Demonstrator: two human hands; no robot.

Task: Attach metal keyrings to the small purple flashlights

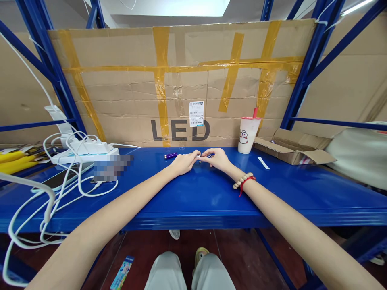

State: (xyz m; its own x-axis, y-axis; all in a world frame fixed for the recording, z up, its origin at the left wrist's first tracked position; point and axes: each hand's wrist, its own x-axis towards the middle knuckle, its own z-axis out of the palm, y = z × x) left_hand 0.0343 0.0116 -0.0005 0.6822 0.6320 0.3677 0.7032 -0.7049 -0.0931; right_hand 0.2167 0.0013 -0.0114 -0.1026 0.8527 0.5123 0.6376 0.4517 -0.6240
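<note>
My left hand (183, 162) and my right hand (216, 158) meet at the middle of the blue metal shelf (193, 193), fingertips pinched together on a small silvery object (199, 155) between them that is too small to name. A purple pen-like cylinder (171, 155) lies on the shelf just left of my left hand. My right wrist wears a beaded bracelet with a red cord (243, 181).
A taped cardboard sheet marked LED (181, 84) stands behind the shelf. A drink cup with a red straw (248, 134) and an open cardboard box (293, 149) sit at the right. A white power strip (87, 151), tangled white cables and a phone (65, 177) lie at the left.
</note>
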